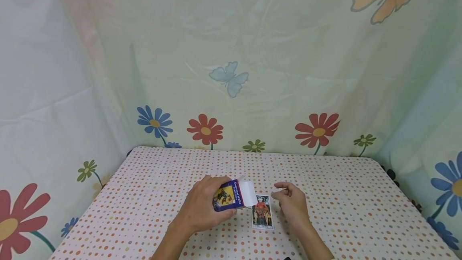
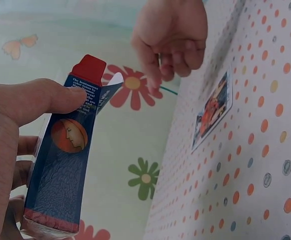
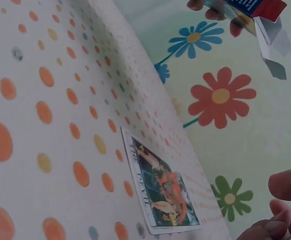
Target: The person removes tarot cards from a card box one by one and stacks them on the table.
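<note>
My left hand (image 1: 203, 207) grips a blue tarot card box (image 1: 226, 198) above the table, fingers along one side and thumb along the other. The end flap of the box stands open, its white inside facing right. In the left wrist view, the thumb presses the narrow side of the box (image 2: 63, 150) near its red tab (image 2: 89, 69). A tarot card (image 1: 262, 216) showing a red horned figure lies face up on the table. Just right of the card hovers my right hand (image 1: 293, 206), fingers loosely bent and holding nothing. The box's inside is hidden.
The table (image 1: 162, 183) has a white cover with coloured dots. Behind it hangs a pale curtain (image 1: 274, 91) printed with flowers and butterflies, with more cloth on both sides. A small dark object (image 1: 287, 258) pokes in at the bottom edge.
</note>
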`<state>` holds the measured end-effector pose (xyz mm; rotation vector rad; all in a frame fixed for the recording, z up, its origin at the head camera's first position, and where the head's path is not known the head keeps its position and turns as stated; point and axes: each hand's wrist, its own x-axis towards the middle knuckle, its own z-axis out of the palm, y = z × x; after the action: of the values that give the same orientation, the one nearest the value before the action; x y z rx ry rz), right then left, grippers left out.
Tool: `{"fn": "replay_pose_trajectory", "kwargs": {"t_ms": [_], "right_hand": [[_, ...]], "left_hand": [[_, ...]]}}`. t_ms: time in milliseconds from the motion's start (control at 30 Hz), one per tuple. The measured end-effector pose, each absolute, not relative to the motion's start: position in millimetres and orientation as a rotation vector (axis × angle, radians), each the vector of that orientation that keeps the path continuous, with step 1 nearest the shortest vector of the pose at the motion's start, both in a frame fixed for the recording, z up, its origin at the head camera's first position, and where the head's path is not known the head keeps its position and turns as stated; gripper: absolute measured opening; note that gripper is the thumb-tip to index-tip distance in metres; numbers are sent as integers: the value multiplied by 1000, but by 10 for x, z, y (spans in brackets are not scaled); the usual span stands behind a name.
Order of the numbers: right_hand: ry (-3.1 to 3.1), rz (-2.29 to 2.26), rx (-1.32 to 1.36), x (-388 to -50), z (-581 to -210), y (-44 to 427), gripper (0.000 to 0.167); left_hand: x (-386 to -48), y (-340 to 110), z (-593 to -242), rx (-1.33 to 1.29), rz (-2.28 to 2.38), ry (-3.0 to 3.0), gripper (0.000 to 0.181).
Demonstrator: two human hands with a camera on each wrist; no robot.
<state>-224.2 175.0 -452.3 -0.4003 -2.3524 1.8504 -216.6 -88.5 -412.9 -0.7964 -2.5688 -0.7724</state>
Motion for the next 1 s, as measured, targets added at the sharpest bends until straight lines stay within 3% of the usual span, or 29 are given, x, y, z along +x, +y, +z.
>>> {"fn": "replay_pose_trajectory", "kwargs": {"t_ms": [1000], "right_hand": [[-2076, 2067, -228, -1984, -4008, 1542, 31]], "left_hand": [[-2142, -867, -4122, -798, -767, -2571, 69]]}}
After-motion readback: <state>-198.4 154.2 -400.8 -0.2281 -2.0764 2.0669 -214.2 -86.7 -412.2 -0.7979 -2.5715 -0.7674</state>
